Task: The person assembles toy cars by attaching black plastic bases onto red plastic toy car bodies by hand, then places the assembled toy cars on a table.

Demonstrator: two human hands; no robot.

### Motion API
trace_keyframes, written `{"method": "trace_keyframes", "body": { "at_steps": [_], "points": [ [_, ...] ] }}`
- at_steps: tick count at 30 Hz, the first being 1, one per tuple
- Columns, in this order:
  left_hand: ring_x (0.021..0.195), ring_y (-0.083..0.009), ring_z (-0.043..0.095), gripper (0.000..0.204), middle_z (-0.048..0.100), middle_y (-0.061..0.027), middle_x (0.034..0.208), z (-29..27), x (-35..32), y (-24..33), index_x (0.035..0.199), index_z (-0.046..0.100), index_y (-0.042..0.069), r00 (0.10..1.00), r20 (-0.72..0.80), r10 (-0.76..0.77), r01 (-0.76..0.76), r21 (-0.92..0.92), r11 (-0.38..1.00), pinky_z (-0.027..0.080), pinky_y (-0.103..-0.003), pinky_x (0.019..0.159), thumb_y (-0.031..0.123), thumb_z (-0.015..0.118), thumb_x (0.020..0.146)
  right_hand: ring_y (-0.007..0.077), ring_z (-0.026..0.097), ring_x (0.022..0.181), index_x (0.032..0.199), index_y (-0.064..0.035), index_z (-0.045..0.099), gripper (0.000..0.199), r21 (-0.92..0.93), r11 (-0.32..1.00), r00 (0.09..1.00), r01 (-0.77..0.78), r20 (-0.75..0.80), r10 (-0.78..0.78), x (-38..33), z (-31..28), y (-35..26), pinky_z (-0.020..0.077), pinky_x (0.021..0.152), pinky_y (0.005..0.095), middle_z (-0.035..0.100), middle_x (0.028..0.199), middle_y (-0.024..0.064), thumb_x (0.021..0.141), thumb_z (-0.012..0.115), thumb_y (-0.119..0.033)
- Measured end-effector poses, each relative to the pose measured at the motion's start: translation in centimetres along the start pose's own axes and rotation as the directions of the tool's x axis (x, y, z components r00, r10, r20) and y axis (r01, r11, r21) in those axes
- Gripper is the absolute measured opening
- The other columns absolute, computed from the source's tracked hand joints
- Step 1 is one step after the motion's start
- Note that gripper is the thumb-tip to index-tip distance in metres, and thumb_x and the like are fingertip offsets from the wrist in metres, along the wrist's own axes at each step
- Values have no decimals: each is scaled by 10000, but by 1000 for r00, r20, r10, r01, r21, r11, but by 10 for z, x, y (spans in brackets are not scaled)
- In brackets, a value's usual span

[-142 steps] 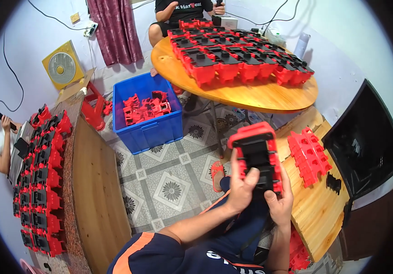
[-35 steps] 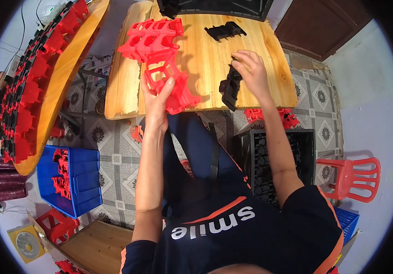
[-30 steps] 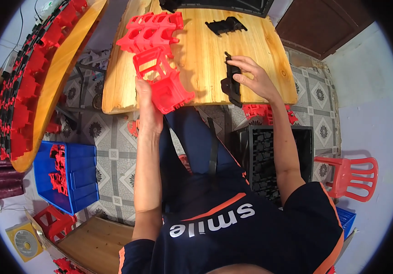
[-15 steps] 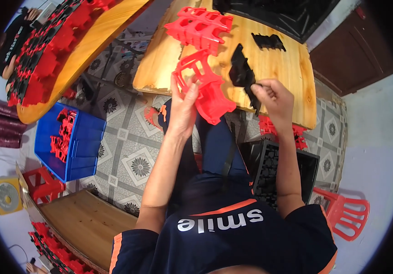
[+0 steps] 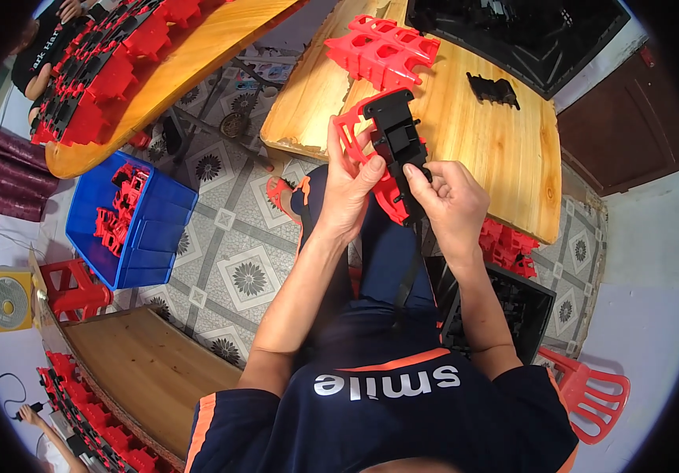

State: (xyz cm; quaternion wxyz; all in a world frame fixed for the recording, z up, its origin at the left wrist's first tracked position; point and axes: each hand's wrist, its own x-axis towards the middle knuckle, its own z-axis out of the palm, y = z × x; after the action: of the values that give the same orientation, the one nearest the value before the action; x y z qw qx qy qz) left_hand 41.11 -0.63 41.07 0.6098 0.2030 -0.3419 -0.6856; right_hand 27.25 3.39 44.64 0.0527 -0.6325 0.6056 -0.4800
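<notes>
My left hand (image 5: pixel 349 185) is closed round a red plastic frame (image 5: pixel 389 197), held up in front of the table's near edge. Against that frame lies a black plastic part (image 5: pixel 397 138), which covers much of it. My right hand (image 5: pixel 451 201) pinches the lower right side of the black part between thumb and fingers. Whether the two pieces are locked together I cannot tell. Beyond my hands a group of red plastic frames (image 5: pixel 383 55) stands on the wooden table (image 5: pixel 466 150). Another black part (image 5: pixel 493 91) lies to their right.
A black tray (image 5: pixel 544 47) sits at the table's far side. To the left stands a blue bin (image 5: pixel 150 236) with red pieces, below a table (image 5: pixel 182 63) lined with red and black parts. A black crate (image 5: pixel 525 303) is by my right arm, near a red chair (image 5: pixel 592 394). People are at the left edge.
My right hand has brought the black part leftward onto the red frame, turning it so its inner side shows. The view has shifted slightly, so the table appears further right.
</notes>
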Motion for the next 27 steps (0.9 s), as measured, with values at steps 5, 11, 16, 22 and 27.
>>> {"method": "trace_keyframes", "body": {
  "at_steps": [5,11,16,22,27],
  "points": [
    [1302,-285,446,1097,331,-173,1465,-1,0,3,1531,-154,176,997,46,-55,58,-78,995,439,-416,1040,168,721,869,158,574,560,849,-13,643,296,-16,991,983,132,132,-129,6,-10,-1,450,512,293,580,668,45,768,814,-241],
    [1250,-263,484,964,360,-185,1442,19,0,3,1543,-122,193,997,72,8,-14,75,997,432,-389,1033,172,623,933,249,648,851,1150,18,625,403,338,940,998,-44,-35,59,40,3,9,512,703,317,638,972,161,853,738,-228],
    [1166,-184,514,503,528,-123,1272,9,10,-15,1404,344,29,963,-131,236,-171,382,908,419,-331,1015,213,557,987,300,643,996,1138,60,601,360,400,915,987,49,119,-105,45,24,-2,493,853,359,646,1056,191,877,698,-168],
    [1136,-206,524,602,479,-105,1273,8,9,49,1425,248,41,932,-276,236,-260,-51,964,510,-357,908,382,512,1005,273,484,1275,1470,4,311,713,771,556,860,-308,477,-184,44,2,16,359,1084,388,460,1409,213,897,690,-182],
    [1256,-203,468,958,420,-122,1374,24,-15,42,1530,-50,112,822,-51,567,-430,596,678,467,-408,995,116,662,889,173,566,1145,1400,68,389,599,792,415,865,-449,502,-23,18,33,5,451,989,313,562,1271,122,881,669,-40]
  ]
}}
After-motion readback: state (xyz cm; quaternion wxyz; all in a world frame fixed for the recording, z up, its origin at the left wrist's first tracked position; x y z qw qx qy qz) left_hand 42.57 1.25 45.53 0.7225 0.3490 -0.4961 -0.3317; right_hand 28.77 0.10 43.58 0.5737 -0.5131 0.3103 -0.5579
